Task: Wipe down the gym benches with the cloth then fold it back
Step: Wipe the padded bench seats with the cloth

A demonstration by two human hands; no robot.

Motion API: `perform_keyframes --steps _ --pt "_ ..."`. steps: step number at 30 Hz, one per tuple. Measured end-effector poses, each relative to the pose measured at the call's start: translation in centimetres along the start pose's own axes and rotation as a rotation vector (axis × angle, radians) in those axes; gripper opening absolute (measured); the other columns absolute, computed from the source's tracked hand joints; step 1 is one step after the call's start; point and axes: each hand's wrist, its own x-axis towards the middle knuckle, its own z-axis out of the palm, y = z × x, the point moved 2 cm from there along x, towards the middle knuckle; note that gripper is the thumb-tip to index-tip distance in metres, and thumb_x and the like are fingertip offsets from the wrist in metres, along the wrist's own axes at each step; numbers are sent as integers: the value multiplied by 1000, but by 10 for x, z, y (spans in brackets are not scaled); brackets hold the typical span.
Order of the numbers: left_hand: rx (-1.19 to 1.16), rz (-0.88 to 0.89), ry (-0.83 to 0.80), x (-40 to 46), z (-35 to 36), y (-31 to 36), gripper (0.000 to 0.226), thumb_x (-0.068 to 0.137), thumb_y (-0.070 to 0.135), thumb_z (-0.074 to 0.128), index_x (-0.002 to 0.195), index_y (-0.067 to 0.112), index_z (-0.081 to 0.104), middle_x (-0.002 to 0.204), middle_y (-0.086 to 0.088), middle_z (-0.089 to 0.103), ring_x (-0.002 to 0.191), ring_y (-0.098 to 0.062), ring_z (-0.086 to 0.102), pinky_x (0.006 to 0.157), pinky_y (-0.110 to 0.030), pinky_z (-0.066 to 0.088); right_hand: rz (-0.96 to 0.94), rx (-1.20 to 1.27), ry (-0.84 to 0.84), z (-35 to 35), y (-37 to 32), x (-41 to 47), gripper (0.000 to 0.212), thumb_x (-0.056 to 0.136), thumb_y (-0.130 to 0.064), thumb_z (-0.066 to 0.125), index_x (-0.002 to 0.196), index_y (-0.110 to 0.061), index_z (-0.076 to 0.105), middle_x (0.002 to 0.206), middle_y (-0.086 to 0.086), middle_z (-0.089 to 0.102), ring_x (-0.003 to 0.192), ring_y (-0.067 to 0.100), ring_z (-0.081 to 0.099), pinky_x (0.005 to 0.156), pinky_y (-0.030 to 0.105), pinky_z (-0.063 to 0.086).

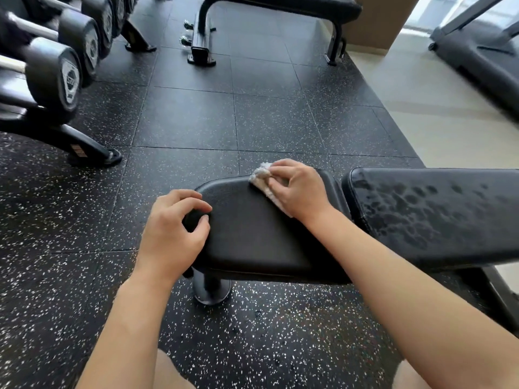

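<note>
A black padded gym bench stands in front of me, its seat pad (252,237) near me and its longer back pad (438,214) to the right, streaked with wet marks. My right hand (297,186) grips a small white cloth (261,175) and presses it onto the far edge of the seat pad. My left hand (174,228) curls its fingers round the seat pad's left edge. Much of the cloth is hidden under my right hand.
A dumbbell rack (56,80) with several dumbbells stands at the left. A second black bench (280,7) is at the far top. A treadmill (483,51) sits at the top right on a light floor. Speckled rubber floor (196,122) lies between them.
</note>
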Motion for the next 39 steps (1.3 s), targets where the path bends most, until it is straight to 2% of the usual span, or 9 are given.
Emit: perform_keyframes --steps 6,9,11,15,19,22,26,31,39 --pt "-56 -48 35 11 0 -7 21 85 5 74 90 25 77 109 12 67 109 -17 61 100 -19 40 -138 92 -24 20 -62 -71 15 89 -18 73 103 -21 80 119 -8 72 113 13 64 101 32 49" --pt "-81 -7 36 17 8 -2 20 84 4 75 90 22 78 109 9 68 109 -16 60 100 -11 36 -248 144 -158 10 -65 -112 14 95 -15 71 108 -16 77 123 -7 69 116 14 63 104 26 46" --pt "-99 6 16 17 11 1 20 84 4 76 91 22 78 110 10 68 110 -15 58 99 -7 34 -215 124 -159 -6 -43 -119 14 95 -13 71 108 -15 78 123 -8 69 116 13 64 103 29 48" --pt "-112 24 -20 16 12 4 19 83 6 76 92 22 78 112 10 68 111 -17 56 98 -3 30 5 33 8 -33 12 -93 13 91 -14 77 103 -15 81 114 -6 73 109 8 68 97 37 56" --pt "-120 57 -30 17 14 7 20 83 5 76 92 22 78 111 10 67 112 -19 57 99 -5 31 98 -30 99 -17 10 -62 15 89 -25 77 103 -23 82 114 -10 73 108 10 68 98 39 55" --pt "-143 52 -6 23 16 15 18 83 5 75 92 21 78 110 8 68 110 -20 58 99 -13 38 83 1 68 9 -22 -50 20 88 -29 75 107 -28 81 120 -14 71 116 8 63 102 37 51" --pt "-147 76 13 26 27 39 14 85 9 75 94 19 78 109 6 68 109 -20 59 98 -31 48 -19 68 -37 25 -48 -49 17 89 -29 74 105 -27 80 122 -14 70 118 9 61 96 43 53" --pt "-154 125 -53 7 55 68 14 87 8 75 93 19 77 105 11 68 108 -18 60 98 -27 47 -79 116 -68 -3 -17 -84 17 90 -19 75 106 -14 80 125 -6 71 117 16 63 100 37 49" --pt "-31 224 -144 -19 100 114 16 88 10 74 100 20 77 110 11 68 111 -15 58 101 -26 45 -47 124 -7 -54 71 -101 19 88 -17 73 106 -15 81 118 -5 73 112 13 67 101 32 52"
